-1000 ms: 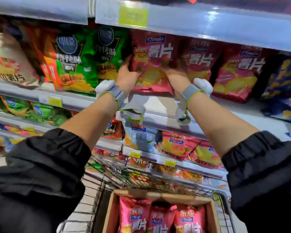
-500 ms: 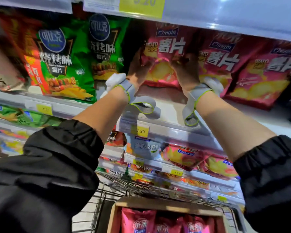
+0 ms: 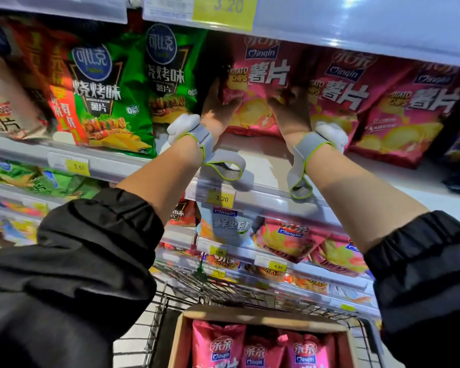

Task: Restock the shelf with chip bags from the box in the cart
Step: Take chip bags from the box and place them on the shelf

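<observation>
Both my arms reach up to a shelf (image 3: 263,200). A pink chip bag (image 3: 260,83) stands upright on it, and my left hand (image 3: 218,110) grips its left edge while my right hand (image 3: 290,112) presses on its lower right front. Two more pink chip bags (image 3: 409,112) stand to the right of it. Below, a cardboard box (image 3: 178,338) sits in the wire cart (image 3: 223,285) with three pink chip bags (image 3: 258,346) upright inside.
Green chip bags (image 3: 109,96) stand left of the pink ones on the same shelf. An upper shelf edge with a yellow price tag (image 3: 223,6) hangs just above my hands. Lower shelves (image 3: 290,261) hold more chip bags. My black sleeves fill the lower corners.
The view has moved closer and slightly up. Both hands have pushed the pink bag further back onto the shelf and stay on it.
</observation>
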A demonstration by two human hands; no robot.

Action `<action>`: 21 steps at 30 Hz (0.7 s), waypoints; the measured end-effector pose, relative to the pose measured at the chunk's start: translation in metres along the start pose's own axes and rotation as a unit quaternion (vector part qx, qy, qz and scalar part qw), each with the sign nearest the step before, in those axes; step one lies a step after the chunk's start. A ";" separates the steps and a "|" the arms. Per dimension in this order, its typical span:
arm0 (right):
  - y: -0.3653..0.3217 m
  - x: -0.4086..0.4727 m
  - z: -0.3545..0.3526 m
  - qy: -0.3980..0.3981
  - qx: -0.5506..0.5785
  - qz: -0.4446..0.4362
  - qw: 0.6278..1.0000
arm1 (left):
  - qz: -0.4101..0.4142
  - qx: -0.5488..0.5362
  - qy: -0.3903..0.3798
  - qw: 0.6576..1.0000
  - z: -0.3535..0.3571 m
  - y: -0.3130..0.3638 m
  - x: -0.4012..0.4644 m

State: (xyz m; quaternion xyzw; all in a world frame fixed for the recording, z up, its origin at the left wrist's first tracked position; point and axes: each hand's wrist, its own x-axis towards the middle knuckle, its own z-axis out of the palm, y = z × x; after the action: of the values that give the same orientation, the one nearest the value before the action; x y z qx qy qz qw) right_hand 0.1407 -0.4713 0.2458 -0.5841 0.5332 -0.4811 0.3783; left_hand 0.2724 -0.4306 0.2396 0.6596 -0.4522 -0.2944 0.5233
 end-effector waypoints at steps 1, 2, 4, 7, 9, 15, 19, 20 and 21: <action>-0.001 -0.003 -0.002 -0.004 -0.002 0.002 1.000 | -0.002 0.007 0.003 1.000 -0.002 0.004 -0.006; -0.004 -0.008 -0.004 -0.007 -0.009 0.002 1.000 | -0.001 0.012 0.006 1.000 -0.002 0.007 -0.012; -0.010 -0.019 -0.009 -0.020 -0.023 0.013 0.999 | -0.003 0.000 0.016 1.000 -0.004 0.012 -0.025; -0.010 -0.033 -0.021 -0.035 0.018 0.043 0.998 | -0.009 -0.071 0.031 0.997 -0.003 0.016 -0.054; -0.010 -0.053 -0.036 -0.050 0.056 0.059 0.995 | -0.014 -0.070 0.031 0.997 -0.002 0.022 -0.073; 0.008 -0.098 -0.082 -0.018 0.012 0.018 1.000 | 0.000 -0.015 -0.013 1.000 0.006 0.031 -0.136; 0.026 -0.128 -0.112 -0.037 0.029 0.032 0.998 | 0.015 -0.001 -0.033 0.999 0.027 0.037 -0.186; 0.031 -0.138 -0.121 -0.040 0.035 0.041 0.998 | 0.013 0.011 -0.038 0.999 0.033 0.035 -0.199; 0.036 -0.148 -0.130 -0.038 0.037 0.043 0.998 | 0.015 0.015 -0.040 0.999 0.039 0.033 -0.212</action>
State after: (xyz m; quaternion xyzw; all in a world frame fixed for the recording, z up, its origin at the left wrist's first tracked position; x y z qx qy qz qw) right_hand 0.0101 -0.3210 0.2205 -0.5641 0.5244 -0.4612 0.4405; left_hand 0.1405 -0.2567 0.2420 0.6481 -0.4875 -0.3056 0.4990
